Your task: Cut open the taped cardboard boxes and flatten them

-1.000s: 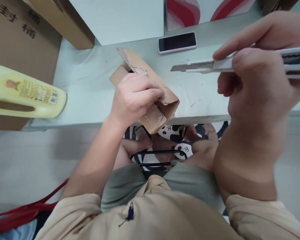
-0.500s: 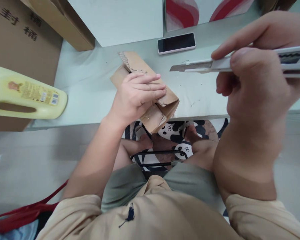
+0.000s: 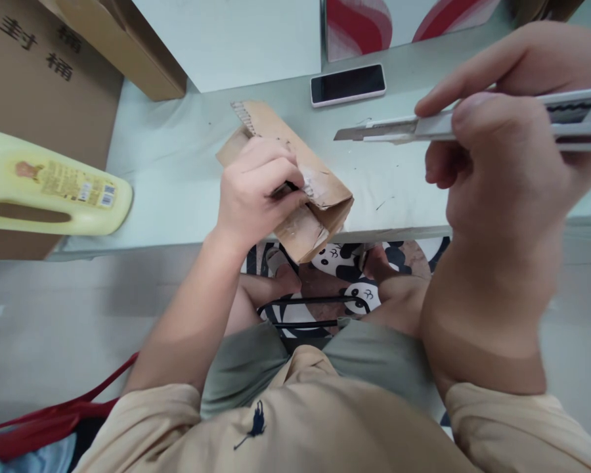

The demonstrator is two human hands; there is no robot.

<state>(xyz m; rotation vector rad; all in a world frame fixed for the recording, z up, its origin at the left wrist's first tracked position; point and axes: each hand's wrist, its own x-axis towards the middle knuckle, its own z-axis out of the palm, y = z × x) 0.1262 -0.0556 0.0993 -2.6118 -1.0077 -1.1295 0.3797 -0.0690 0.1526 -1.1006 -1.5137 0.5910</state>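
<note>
A small brown cardboard box (image 3: pixel 328 180) lies slanted at the table's front edge, one corner overhanging it. Its upper end is torn and its near end gapes. Curled over the middle of the box is my left hand (image 3: pixel 259 180), thumb and fingers pinching at its edge; the fingertips are partly hidden. My right hand (image 3: pixel 507 138), raised at the right, grips a white utility knife (image 3: pixel 436 127). The knife's blade is out and points left toward the box, apart from it.
A smartphone (image 3: pixel 348 85) lies behind the box. At the left stand a yellow jug (image 3: pixel 93 197) and a large carton (image 3: pixel 73 105). A white panel (image 3: pixel 241 46) and a red-and-white box (image 3: pixel 359 29) stand at the back. Dark scraps dot the table (image 3: pixel 177 157).
My left hand has gone from lying flat across the box to curled fingers pinching it, baring more of its top. The right hand and knife have hardly moved.
</note>
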